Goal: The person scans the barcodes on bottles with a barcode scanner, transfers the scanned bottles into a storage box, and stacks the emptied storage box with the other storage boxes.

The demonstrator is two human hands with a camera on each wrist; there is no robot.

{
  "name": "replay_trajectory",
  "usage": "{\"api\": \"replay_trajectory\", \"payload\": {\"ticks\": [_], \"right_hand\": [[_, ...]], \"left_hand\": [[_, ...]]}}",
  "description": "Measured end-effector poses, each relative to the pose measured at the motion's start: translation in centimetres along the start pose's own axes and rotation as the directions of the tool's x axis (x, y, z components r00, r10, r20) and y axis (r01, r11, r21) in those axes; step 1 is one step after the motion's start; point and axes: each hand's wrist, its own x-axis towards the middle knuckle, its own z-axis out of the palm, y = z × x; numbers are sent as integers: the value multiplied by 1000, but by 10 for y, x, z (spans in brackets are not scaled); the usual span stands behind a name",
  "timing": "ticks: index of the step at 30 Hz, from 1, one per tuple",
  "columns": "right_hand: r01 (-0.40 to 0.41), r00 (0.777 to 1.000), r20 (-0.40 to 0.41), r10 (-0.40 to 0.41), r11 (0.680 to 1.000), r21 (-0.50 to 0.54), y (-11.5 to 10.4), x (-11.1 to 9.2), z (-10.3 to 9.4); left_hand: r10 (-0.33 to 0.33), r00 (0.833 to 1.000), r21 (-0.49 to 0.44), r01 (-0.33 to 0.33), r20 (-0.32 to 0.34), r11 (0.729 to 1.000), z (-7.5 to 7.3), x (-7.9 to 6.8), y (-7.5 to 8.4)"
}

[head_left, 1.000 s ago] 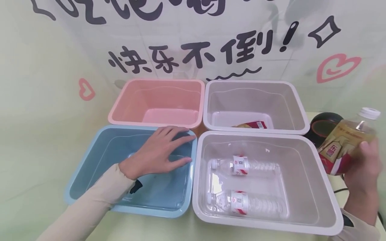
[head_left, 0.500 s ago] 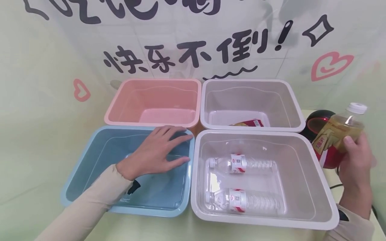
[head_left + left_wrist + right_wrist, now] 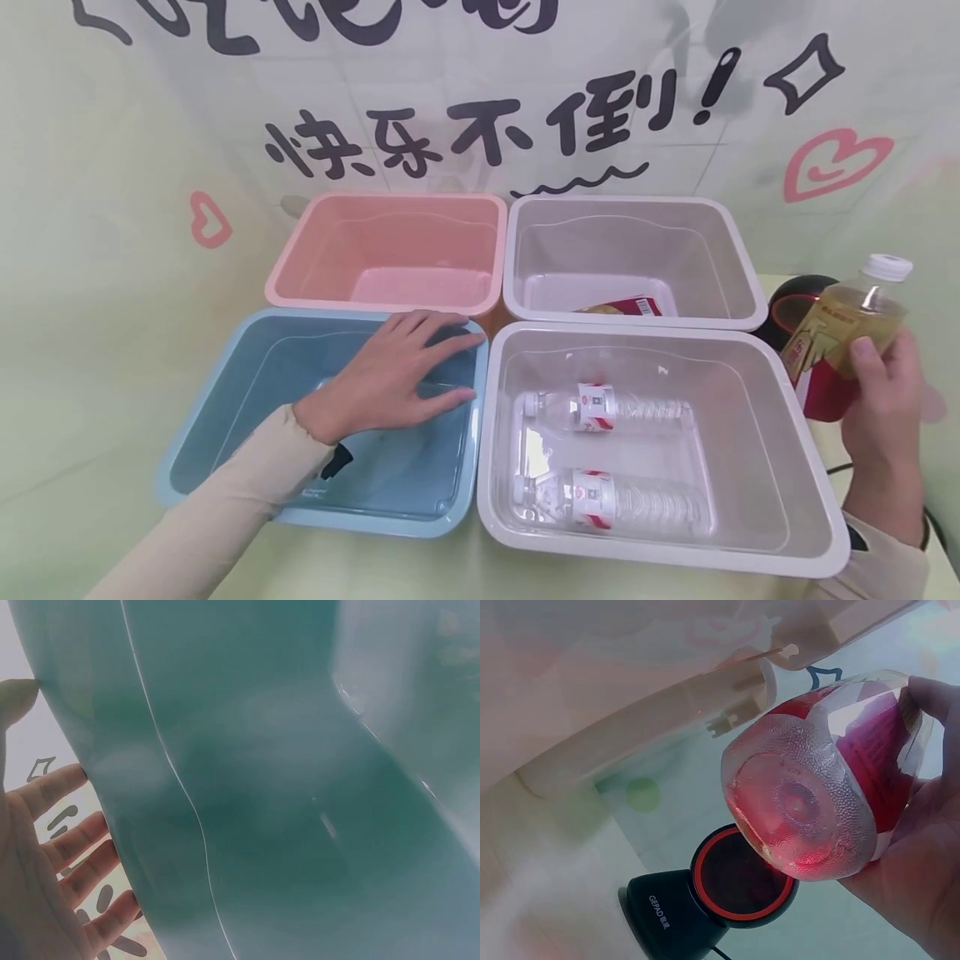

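My right hand (image 3: pixel 888 400) grips a clear plastic drink bottle (image 3: pixel 843 342) with a white cap and a gold and red label. It is tilted, its base toward a black desktop barcode scanner (image 3: pixel 798 304) at the far right. Seen from the right wrist, the bottle base (image 3: pixel 795 802) overlaps the scanner's round window (image 3: pixel 739 877) and glows red. My left hand (image 3: pixel 390 375) reaches over the blue bin (image 3: pixel 360 525), fingers spread at its right rim. In the left wrist view the fingertips (image 3: pixel 124 904) touch the bin's edge, and nothing is held.
Two clear water bottles (image 3: pixel 596 408) lie in the front right grey bin (image 3: pixel 660 562). A red and gold packet (image 3: pixel 626 307) lies in the back right grey bin (image 3: pixel 622 200). The pink bin (image 3: pixel 405 200) stands back left, near the lettered wall. A cable (image 3: pixel 838 468) runs by the scanner.
My right hand has brought the bottle left, closer to the scanner, and turned it slightly; over the last half second it has barely moved. My left hand stays at the blue bin's rim.
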Motion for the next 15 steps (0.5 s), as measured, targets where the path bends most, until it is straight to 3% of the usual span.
{"api": "replay_trajectory", "payload": {"ticks": [7, 15], "right_hand": [[-45, 997, -59, 42, 997, -56, -6, -2, 7], [-178, 983, -81, 167, 972, -156, -9, 4, 4]], "left_hand": [[10, 1000, -10, -11, -11, 1000, 1, 2, 1], [-5, 1000, -15, 6, 9, 1000, 1, 1, 3]]}}
